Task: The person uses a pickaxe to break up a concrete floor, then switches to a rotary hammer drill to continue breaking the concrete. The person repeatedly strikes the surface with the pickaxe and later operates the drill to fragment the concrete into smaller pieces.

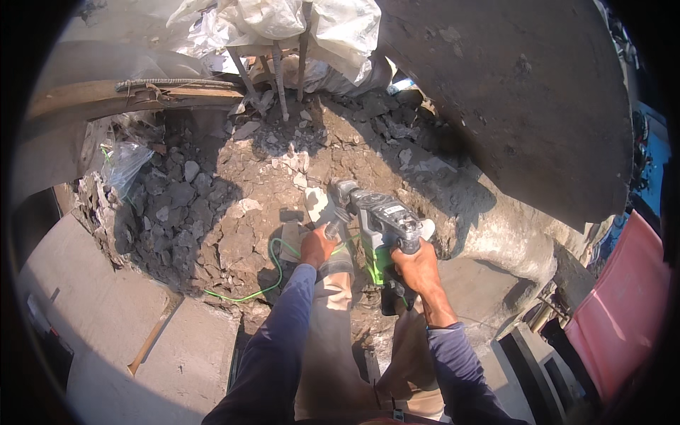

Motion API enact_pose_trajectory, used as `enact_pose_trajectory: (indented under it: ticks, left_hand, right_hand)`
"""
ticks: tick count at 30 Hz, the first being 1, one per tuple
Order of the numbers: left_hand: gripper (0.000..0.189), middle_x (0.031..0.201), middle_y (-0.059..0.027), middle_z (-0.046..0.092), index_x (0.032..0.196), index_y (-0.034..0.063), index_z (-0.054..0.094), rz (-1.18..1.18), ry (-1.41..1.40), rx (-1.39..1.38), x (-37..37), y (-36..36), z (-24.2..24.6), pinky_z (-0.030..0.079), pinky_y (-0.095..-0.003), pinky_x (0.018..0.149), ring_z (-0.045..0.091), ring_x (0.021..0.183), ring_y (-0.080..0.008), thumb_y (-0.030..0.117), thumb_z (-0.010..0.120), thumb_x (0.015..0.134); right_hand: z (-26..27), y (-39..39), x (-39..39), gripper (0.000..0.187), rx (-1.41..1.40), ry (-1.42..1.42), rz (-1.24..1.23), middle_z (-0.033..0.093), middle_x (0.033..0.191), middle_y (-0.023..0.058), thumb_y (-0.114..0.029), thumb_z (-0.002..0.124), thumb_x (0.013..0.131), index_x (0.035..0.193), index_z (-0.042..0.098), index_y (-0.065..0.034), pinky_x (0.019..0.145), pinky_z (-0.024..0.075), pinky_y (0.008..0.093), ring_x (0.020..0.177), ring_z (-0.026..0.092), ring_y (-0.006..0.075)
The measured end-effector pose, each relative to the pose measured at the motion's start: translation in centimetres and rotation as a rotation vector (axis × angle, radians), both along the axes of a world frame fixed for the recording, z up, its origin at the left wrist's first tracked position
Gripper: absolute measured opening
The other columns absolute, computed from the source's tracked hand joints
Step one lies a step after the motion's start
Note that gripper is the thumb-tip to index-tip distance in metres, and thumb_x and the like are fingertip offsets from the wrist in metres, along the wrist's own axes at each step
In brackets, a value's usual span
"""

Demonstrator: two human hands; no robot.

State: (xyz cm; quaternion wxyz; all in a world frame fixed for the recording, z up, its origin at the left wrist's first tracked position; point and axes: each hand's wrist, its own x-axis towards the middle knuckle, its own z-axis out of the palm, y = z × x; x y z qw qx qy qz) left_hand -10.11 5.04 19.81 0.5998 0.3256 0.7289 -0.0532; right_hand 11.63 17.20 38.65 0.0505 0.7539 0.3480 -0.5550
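A dusty grey and green rotary or demolition hammer (390, 212) is held in both hands over broken ground. My left hand (319, 245) grips its side handle, left of the tool body. Around the rear handle my right hand (417, 265) is closed, above my right knee. The hammer's front end points up and left, and its bit cannot be made out. A thin green cord (275, 265) curves over the cracked rubble (239, 228) and passes behind my left hand. Beside the tool, my left shoe is partly visible among the rubble.
Several rebar rods (279, 79) rise from the ground under white plastic sheeting (345, 26). Loose broken concrete (178, 202) lies left. A wooden-handled tool (154, 337) rests on the slab at lower left. A large dark panel (510, 95) stands at upper right, and a pink sheet (621, 308) at far right.
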Motion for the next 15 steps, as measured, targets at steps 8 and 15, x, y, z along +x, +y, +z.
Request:
enact_pose_trajectory:
  ticks: [8,15]
  left_hand:
    - [0.041,0.106,-0.0195,0.078,0.125,0.0139,0.074,-0.471,-0.006,0.146,5.9,0.5,5.4,0.059,-0.0535,0.088,0.075,0.102,-0.0404,0.030,0.078,0.088]
    - [0.034,0.102,-0.0167,0.079,0.115,0.0123,0.077,-0.756,0.033,0.417,11.4,3.1,-4.1,0.061,-0.0505,0.085,0.077,0.097,-0.0375,0.033,0.081,0.088]
  right_hand:
    - [6.8,-11.7,8.2,0.005,0.067,0.058,-0.699,0.066,0.081,0.0052,-0.005,0.069,0.096,0.098,0.068,-0.0003,0.057,0.0501,0.0302,0.062,0.062,0.0138]
    - [1.1,-14.6,11.5,0.008,0.154,0.067,-1.123,0.064,0.078,0.0053,-0.007,0.071,0.098,0.100,0.066,-0.0004,0.053,0.0498,0.0312,0.059,0.060,0.0147]
